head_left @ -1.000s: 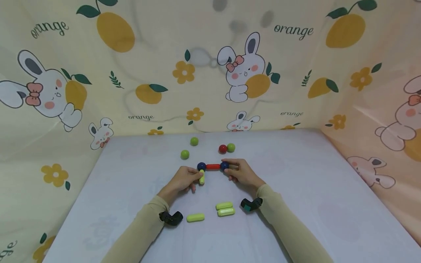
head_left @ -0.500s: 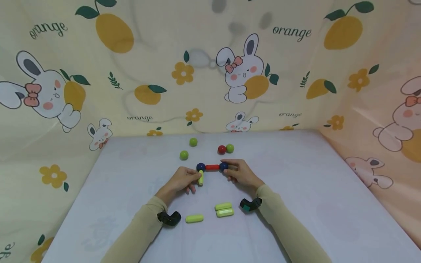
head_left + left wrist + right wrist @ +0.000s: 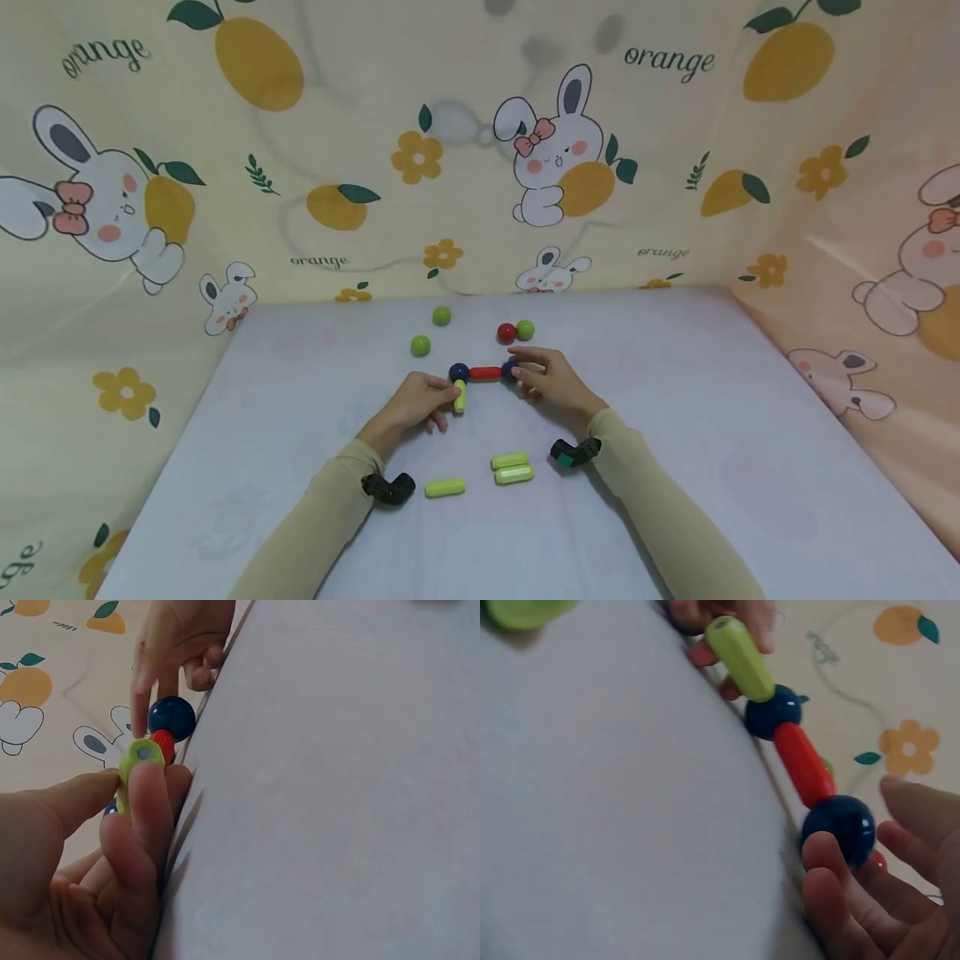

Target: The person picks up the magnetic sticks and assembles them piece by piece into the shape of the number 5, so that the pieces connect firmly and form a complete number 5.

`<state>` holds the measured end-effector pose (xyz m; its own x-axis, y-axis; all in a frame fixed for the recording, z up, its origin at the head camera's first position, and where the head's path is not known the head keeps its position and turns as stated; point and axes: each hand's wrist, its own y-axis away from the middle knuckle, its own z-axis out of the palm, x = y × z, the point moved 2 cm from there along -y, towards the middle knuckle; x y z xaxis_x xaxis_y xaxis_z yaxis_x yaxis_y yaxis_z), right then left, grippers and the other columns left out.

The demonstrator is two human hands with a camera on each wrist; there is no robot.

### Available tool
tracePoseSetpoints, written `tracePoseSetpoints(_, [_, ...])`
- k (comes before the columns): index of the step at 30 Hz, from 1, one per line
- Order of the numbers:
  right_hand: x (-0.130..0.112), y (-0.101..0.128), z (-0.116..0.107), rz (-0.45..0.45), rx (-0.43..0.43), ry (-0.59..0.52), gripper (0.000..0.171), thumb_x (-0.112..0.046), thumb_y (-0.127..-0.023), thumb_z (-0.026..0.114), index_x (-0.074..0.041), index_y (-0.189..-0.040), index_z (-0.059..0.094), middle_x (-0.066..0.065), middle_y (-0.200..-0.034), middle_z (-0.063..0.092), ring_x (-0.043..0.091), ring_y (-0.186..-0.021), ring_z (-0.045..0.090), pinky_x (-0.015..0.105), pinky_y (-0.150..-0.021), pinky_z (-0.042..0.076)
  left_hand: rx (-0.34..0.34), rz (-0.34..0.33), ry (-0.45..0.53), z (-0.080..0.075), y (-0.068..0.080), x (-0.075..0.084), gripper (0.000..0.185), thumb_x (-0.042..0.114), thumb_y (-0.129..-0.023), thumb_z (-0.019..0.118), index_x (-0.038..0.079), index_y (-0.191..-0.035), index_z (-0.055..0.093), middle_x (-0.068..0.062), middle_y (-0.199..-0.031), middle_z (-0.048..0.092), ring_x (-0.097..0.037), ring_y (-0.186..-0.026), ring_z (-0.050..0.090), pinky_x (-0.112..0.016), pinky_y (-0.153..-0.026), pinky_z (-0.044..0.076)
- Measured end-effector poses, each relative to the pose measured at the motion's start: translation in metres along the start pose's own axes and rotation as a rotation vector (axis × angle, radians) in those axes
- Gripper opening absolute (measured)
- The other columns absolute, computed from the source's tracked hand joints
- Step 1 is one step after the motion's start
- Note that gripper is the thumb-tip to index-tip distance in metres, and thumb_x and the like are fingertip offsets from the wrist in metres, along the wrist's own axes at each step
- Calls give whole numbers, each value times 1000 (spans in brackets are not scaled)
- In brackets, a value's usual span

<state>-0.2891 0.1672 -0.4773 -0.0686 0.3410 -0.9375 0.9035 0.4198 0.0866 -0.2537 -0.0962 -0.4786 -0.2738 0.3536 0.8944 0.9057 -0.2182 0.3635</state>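
My left hand (image 3: 411, 403) pinches a light green magnetic rod (image 3: 460, 398) between thumb and fingers. The rod's far end meets a dark blue ball (image 3: 459, 372). From that ball a red rod (image 3: 486, 373) runs right to a second dark blue ball (image 3: 838, 829), and the chain lies on the table. My right hand (image 3: 553, 382) is loosely spread about this second ball. In the right wrist view its fingertips (image 3: 823, 851) are at the ball, while the upper finger stands off it. The left wrist view shows the green rod's free end (image 3: 145, 754) facing the camera.
Two green balls (image 3: 421, 345) lie apart at the back left of the white table (image 3: 675, 467). Behind the chain, a red ball (image 3: 506, 333) touches another green ball (image 3: 526, 330). Nearer me lie a paired set of green rods (image 3: 513, 475) and a single green rod (image 3: 445, 488).
My right hand's fingers have loosened and lifted slightly off the right blue ball. The left hand keeps its pinch on the green rod. The head view has shifted slightly.
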Motion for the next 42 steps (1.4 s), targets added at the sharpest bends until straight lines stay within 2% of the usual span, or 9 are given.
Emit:
tracePoseSetpoints(6, [-6, -8, -21, -36, 114, -52, 44, -22, -105, 57, -3, -144, 52, 21, -144, 55, 15, -76, 65, 22, -68, 56, 11, 0, -4, -2, -2, 0, 36, 24, -99, 66, -3, -124, 68, -7, -87, 75, -9, -49, 62, -18, -45, 44])
tracePoseSetpoints(15, [-8, -31, -48, -9, 256, -62, 43, -20, -105, 56, 0, -143, 51, 24, -145, 53, 8, -73, 65, 20, -63, 55, 9, -6, 11, -2, 0, -1, 36, 23, -99, 66, -4, -124, 67, -8, -86, 75, -8, -49, 61, -18, -45, 44])
tracePoseSetpoints(19, [-9, -43, -48, 5, 211, 7, 47, -15, -104, 54, -4, -149, 46, 24, -152, 45, 9, -74, 64, 20, -63, 53, 13, 5, 33, -3, 1, -1, 34, 21, -99, 66, -4, -121, 68, -7, -84, 74, -8, -47, 60, -19, -44, 43])
tracePoseSetpoints(24, [-7, -52, -41, 81, 130, 178, 52, -10, -102, 56, -11, -153, 43, 20, -153, 43, 13, -71, 60, 21, -61, 48, -9, 9, 45, -2, 0, -1, 35, 21, -99, 66, -5, -123, 67, -5, -82, 72, -7, -47, 61, -18, -44, 44])
tracePoseSetpoints(26, [-5, -54, -39, 98, 132, 217, 52, -9, -101, 57, -11, -151, 45, 20, -151, 46, 14, -72, 59, 21, -63, 49, -12, 9, 43, -1, -1, -1, 35, 21, -99, 66, -5, -122, 67, -5, -82, 71, -8, -47, 61, -18, -44, 44])
tracePoseSetpoints(28, [-3, -55, -37, 96, 151, 238, 50, -7, -100, 57, -10, -148, 49, 22, -150, 47, 18, -81, 63, 22, -68, 52, -8, 5, 42, -1, -1, -1, 34, 21, -98, 67, -4, -121, 68, -5, -82, 71, -8, -47, 61, -19, -44, 44])
tracePoseSetpoints(33, [-5, -46, -37, 80, 210, 245, 43, -8, -98, 60, -5, -140, 52, 26, -147, 49, 27, -98, 66, 24, -75, 55, -2, -12, 33, 0, -2, 0, 34, 22, -98, 67, -2, -121, 68, -6, -84, 72, -8, -48, 61, -18, -44, 44])
tracePoseSetpoints(38, [-12, -28, -34, 46, 249, 176, 39, -11, -98, 64, -5, -135, 51, 25, -143, 53, 30, -91, 67, 27, -72, 55, 1, -34, 28, 0, -2, 0, 34, 23, -98, 67, -2, -122, 68, -7, -87, 73, -9, -49, 61, -18, -45, 44])
tracePoseSetpoints(42, [-21, -13, -28, -16, 261, 157, 38, -14, -97, 67, -5, -130, 52, 23, -139, 57, 31, -90, 67, 26, -70, 54, 2, -35, 27, -1, -1, 1, 35, 23, -98, 67, -2, -123, 67, -7, -86, 72, -9, -49, 61, -18, -45, 44])
